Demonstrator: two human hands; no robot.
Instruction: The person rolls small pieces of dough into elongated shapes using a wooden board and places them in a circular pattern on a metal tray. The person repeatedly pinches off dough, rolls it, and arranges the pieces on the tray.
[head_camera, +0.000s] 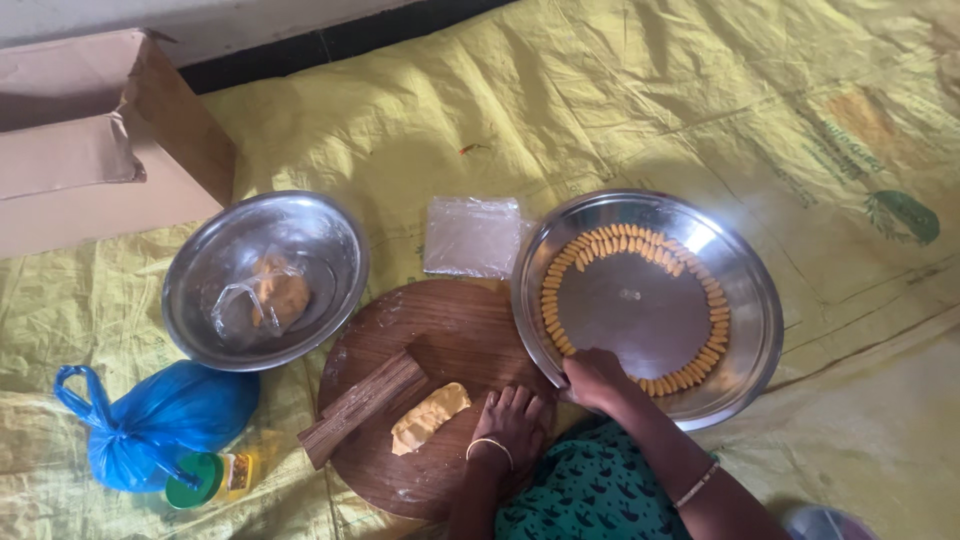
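While more dough waits in the steel bowl (200, 262) and a yellow lump (429, 417) lies on the round board (440, 340), the left hand (512, 420) rests flat, and the right hand (592, 378), fingers curled, sets a piece into the nearly closed ring of pieces (700, 290) on the steel plate (752, 320).

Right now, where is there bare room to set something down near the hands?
The steel plate is bare in the middle, inside the ring of yellow pieces. The round wooden board is bare at its far side. Crowded near the ridged block, dough lump, left hand and right hand.
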